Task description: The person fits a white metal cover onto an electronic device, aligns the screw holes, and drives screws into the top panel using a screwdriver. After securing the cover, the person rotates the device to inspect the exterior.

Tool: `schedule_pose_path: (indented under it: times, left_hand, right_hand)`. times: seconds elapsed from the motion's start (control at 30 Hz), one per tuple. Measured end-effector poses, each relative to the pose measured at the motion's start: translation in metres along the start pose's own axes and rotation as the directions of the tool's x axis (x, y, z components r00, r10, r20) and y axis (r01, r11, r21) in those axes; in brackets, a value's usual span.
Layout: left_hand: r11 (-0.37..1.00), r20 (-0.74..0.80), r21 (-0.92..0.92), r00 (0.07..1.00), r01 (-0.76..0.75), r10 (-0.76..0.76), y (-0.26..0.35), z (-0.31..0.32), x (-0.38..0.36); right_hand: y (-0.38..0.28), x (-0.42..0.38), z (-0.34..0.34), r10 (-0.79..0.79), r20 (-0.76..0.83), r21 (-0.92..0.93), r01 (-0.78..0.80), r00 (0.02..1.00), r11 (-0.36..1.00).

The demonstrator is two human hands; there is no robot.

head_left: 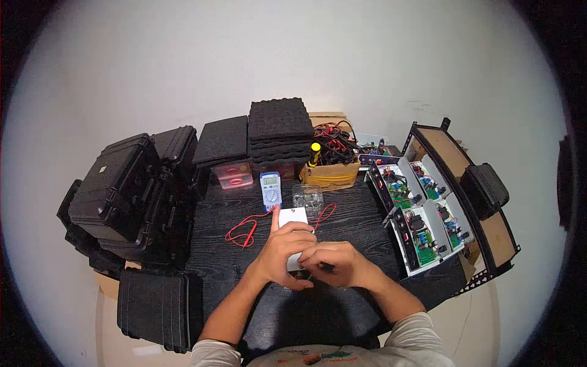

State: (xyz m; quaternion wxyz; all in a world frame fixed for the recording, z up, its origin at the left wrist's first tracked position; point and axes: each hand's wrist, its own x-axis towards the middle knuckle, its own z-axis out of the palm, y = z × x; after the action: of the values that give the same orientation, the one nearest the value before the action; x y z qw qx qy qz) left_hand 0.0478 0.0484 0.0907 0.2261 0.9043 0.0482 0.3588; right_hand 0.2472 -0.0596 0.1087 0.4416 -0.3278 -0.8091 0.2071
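Note:
A white, flat-faced piece (293, 216), perhaps a panel or a box cover, is in front of me over the dark table. My left hand (282, 252) grips it, with the index finger stretched along its left side and the thumb near its lower end. My right hand (338, 262) is closed at the piece's near right corner, its fingertips pinching something too small to make out. Just beyond stands a blue and white multimeter (271, 191) with red test leads (247, 235). Beside it is a clear plastic box (307, 197) of small parts, partly hidden by the white piece.
Black hard cases (113, 189) are stacked at left, with black foam sheets (280, 122) at the back. A cardboard box (330, 176) holds cables and a yellow-black screwdriver (314, 155). Open white housings with green circuit boards (426, 254) line the right, near a black-framed shelf (452, 150).

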Motion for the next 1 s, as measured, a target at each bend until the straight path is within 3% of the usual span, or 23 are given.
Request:
schedule_pose_path:
  times: [0.23,0.43,0.5,0.63,0.73,0.93,1.0]
  left_hand:
    - [1.000,0.003,0.012,1.000,-0.019,0.019,-0.007,0.003,-0.002]
    - [1.000,0.006,0.010,1.000,-0.020,0.020,-0.009,0.006,-0.001]
    - [1.000,0.004,0.004,1.000,-0.025,0.025,-0.011,0.007,-0.002]
    - [1.000,0.012,0.004,1.000,-0.009,0.009,-0.010,0.005,-0.003]
    - [1.000,0.013,0.012,1.000,-0.003,0.003,-0.006,0.002,-0.002]
    - [1.000,0.012,-0.004,1.000,-0.003,0.003,-0.005,-0.001,-0.003]
    - [1.000,0.022,0.008,1.000,0.010,-0.010,-0.004,-0.002,-0.004]
  right_hand:
    - [-0.012,0.008,-0.007,0.020,0.034,-0.082,-0.017,0.999,0.996]
    - [-0.013,0.012,-0.005,0.049,0.076,-0.353,-0.020,0.996,0.936]
    - [-0.015,0.013,-0.003,0.043,0.045,-0.362,-0.023,0.998,0.932]
    - [-0.024,0.021,-0.008,-0.009,-0.009,-0.204,0.007,1.000,0.979]
    - [-0.012,0.019,-0.009,-0.089,0.024,-0.192,0.092,0.996,0.977]
    - [-0.003,0.025,-0.006,-0.077,0.033,-0.260,0.083,0.997,0.962]
    - [0.023,0.033,-0.010,0.001,-0.074,-0.141,-0.011,0.997,0.990]
